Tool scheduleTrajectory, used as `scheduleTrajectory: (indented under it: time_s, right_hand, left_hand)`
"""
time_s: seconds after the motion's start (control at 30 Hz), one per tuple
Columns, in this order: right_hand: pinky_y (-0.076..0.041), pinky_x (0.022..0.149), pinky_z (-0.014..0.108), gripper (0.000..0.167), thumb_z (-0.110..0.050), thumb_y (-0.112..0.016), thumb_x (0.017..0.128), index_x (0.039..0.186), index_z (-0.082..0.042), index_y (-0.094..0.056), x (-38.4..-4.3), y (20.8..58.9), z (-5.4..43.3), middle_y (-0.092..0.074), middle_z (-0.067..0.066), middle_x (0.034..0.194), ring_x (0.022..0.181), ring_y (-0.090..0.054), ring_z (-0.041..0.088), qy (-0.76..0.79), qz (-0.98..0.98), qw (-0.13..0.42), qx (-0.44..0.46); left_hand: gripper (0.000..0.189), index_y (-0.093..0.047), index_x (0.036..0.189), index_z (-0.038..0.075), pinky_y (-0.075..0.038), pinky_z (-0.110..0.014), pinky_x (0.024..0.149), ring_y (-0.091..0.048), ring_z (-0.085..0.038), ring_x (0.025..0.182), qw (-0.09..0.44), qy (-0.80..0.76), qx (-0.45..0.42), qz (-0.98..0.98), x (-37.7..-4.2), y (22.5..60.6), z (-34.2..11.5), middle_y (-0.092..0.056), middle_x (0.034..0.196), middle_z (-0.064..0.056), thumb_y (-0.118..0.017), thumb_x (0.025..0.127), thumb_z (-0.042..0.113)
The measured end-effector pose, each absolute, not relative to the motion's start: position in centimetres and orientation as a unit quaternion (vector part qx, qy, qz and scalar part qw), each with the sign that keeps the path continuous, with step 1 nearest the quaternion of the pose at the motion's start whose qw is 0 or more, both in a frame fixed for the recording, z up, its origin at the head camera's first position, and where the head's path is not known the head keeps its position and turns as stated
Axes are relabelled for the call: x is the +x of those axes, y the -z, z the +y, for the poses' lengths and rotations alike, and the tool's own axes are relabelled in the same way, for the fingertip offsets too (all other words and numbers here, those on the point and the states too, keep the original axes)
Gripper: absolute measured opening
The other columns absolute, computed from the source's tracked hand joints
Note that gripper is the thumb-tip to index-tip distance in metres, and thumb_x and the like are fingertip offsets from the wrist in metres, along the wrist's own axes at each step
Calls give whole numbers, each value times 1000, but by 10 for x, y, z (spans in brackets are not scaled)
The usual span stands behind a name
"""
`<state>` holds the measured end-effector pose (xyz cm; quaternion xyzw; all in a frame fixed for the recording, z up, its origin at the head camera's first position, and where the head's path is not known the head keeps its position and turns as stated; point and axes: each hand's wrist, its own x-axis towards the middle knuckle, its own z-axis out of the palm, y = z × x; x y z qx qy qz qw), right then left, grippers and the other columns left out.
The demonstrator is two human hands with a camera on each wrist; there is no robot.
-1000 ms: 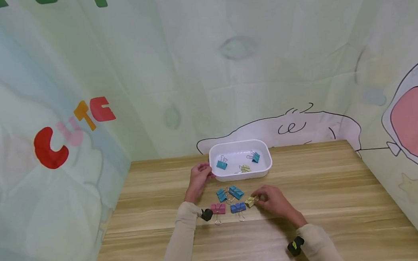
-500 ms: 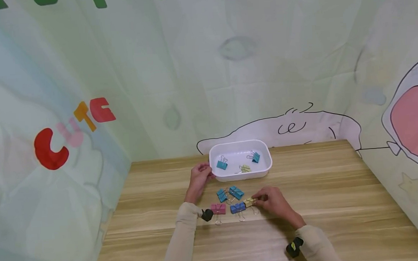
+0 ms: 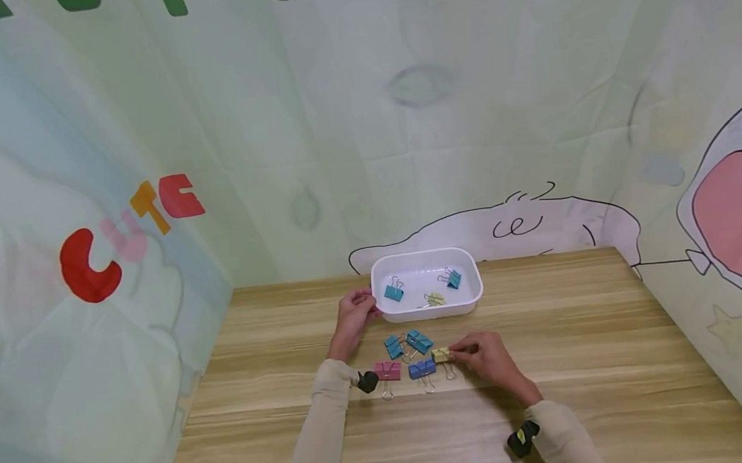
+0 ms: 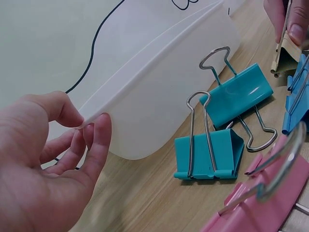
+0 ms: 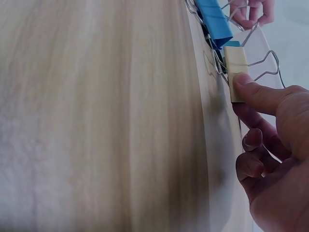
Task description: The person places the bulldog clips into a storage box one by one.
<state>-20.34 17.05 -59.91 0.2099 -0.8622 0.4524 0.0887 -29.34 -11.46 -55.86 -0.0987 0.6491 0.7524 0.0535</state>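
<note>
My left hand (image 4: 63,150) pinches the near left rim of a white plastic tray (image 4: 145,96) between thumb and fingers. Between thumb and fingers of my right hand (image 5: 275,130) is a yellow binder clip (image 5: 236,65), held by one end of its body. That clip is just right of a blue binder clip (image 3: 423,369). Left of the blue one lies a pink binder clip (image 3: 388,370). Two teal binder clips, one (image 4: 207,153) nearer the pink clip and another (image 4: 244,94) behind it, lie in front of the tray.
Inside the tray are a teal clip (image 3: 394,292) at left, another teal clip (image 3: 453,279) at right and a yellow-green clip (image 3: 435,299) near the front. The wooden table (image 3: 574,318) meets a printed curtain (image 3: 279,194) at its back edge.
My right hand has turned the yellow binder clip and shifted it slightly left, so that its wire handle now points toward me. My left hand has stayed at the tray rim.
</note>
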Motion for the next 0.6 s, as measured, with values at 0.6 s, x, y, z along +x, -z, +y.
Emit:
scheduleTrajectory:
  time_s: [0.6]
  right_hand:
    - [-48, 54, 20, 9, -1, -87, 80, 86, -7, -84, -207, 587, 213, -78, 4, 84, 65, -56, 4, -453, -874, 125, 128]
  left_hand:
    - [37, -52, 135, -12, -62, -38, 90, -67, -27, 91, 57, -751, -100, 650, -295, 561, -116, -55, 130, -34, -57, 99, -3]
